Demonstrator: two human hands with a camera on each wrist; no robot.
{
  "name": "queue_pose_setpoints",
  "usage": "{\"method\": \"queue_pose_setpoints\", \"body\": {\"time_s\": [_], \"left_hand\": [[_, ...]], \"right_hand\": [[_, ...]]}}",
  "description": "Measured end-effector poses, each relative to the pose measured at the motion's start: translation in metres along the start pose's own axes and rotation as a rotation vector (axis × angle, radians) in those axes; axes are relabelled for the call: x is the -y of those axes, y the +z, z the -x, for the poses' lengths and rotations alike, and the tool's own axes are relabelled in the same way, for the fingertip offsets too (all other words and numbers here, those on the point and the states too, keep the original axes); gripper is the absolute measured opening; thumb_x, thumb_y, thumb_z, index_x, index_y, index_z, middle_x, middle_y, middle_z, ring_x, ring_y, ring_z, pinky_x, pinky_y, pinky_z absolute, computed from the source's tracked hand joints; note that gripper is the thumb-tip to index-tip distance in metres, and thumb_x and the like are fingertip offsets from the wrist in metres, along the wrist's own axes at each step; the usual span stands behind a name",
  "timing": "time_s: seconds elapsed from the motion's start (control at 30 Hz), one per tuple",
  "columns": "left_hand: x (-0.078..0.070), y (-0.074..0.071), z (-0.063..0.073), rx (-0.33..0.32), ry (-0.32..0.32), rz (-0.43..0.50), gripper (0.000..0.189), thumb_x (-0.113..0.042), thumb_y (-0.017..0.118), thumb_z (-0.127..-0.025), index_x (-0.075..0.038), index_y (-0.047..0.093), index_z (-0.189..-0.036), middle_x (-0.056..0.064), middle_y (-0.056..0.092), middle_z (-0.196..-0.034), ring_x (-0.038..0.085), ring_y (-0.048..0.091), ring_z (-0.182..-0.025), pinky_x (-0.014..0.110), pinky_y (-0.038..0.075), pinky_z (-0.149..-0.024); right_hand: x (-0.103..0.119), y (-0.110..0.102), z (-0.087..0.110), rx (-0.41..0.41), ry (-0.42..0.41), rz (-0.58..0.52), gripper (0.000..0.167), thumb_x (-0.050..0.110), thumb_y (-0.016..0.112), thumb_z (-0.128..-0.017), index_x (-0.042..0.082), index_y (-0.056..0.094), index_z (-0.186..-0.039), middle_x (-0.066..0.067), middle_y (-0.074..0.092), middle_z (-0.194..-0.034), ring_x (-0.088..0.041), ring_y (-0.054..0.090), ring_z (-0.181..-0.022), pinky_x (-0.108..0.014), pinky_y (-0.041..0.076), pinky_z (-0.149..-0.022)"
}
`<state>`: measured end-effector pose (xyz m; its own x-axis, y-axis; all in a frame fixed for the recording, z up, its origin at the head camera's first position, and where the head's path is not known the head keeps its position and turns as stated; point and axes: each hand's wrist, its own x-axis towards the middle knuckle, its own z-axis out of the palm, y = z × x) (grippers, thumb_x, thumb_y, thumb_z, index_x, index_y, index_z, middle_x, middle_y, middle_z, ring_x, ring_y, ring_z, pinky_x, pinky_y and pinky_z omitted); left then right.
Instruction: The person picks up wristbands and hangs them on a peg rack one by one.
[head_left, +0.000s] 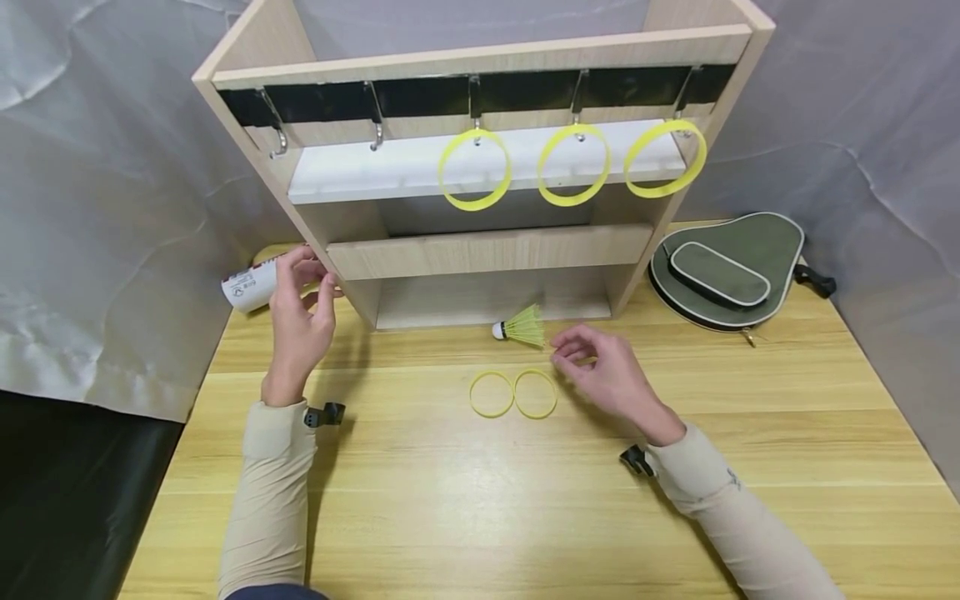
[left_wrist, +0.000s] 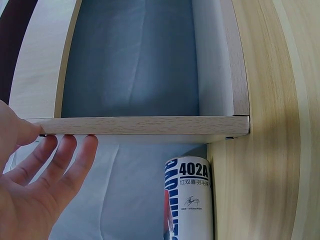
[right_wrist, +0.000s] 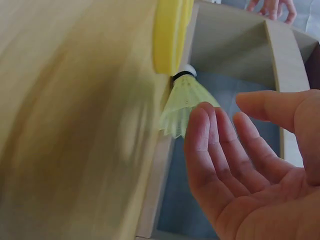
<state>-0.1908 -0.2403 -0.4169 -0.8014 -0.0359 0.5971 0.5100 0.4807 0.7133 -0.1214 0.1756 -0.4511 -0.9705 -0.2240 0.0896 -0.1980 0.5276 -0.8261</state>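
Observation:
My left hand (head_left: pixel 300 321) is at the left side panel of the wooden shelf (head_left: pixel 491 252). In the left wrist view its fingertips touch the panel's outer face, and the thumb lies at its front edge. A white printed shuttlecock tube (left_wrist: pixel 189 200) lies beside that panel, partly behind the hand in the head view. My right hand (head_left: pixel 603 371) hovers near a yellow shuttlecock (head_left: pixel 525 327), its fingers relaxed and holding nothing. The shuttlecock lies on its side before the shelf's bottom opening, white cork to the left. Close below it, two thin yellow rings (head_left: pixel 491 394) lie side by side.
Several metal hooks (head_left: pixel 377 133) line the shelf's black strip. Three yellow rings (head_left: pixel 475 204) hang on the right-hand hooks, while the left two hooks carry nothing. To the right lies a green paddle case (head_left: pixel 772 250) on the wooden table (head_left: pixel 480 508). Grey cloth surrounds the back.

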Motion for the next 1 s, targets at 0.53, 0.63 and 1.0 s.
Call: {"method": "queue_pose_setpoints", "body": {"time_s": [0.53,0.63,1.0], "left_hand": [[0.001,0.0,0.001,-0.008,-0.006,0.005,0.038,0.005,0.056,-0.108,0.005,0.049,-0.146,0.026,0.066,-0.114,0.017,0.065,-0.098,0.007,0.06,-0.078],[0.001,0.0,0.001,-0.011,0.0,0.008,0.038,0.005,0.057,-0.108,0.005,0.049,-0.146,0.026,0.066,-0.114,0.015,0.065,-0.098,0.007,0.061,-0.078],[0.001,0.0,0.0,-0.01,-0.001,0.009,0.038,0.004,0.056,-0.109,0.006,0.048,-0.146,0.027,0.068,-0.113,0.02,0.066,-0.098,0.007,0.061,-0.078]], "right_hand": [[-0.012,0.005,0.0,0.18,0.009,0.097,0.009,0.003,0.079,-0.096,0.003,0.078,-0.105,-0.006,0.077,-0.092,-0.014,0.069,-0.084,-0.02,0.061,-0.075],[-0.013,0.005,0.0,0.204,0.015,0.131,0.009,0.007,0.078,-0.098,0.003,0.08,-0.106,-0.003,0.076,-0.09,-0.011,0.066,-0.082,-0.02,0.058,-0.073],[-0.011,0.007,-0.002,0.28,0.032,0.201,0.008,0.011,0.078,-0.099,0.005,0.077,-0.104,0.001,0.067,-0.082,-0.01,0.058,-0.075,-0.021,0.05,-0.069]]}}
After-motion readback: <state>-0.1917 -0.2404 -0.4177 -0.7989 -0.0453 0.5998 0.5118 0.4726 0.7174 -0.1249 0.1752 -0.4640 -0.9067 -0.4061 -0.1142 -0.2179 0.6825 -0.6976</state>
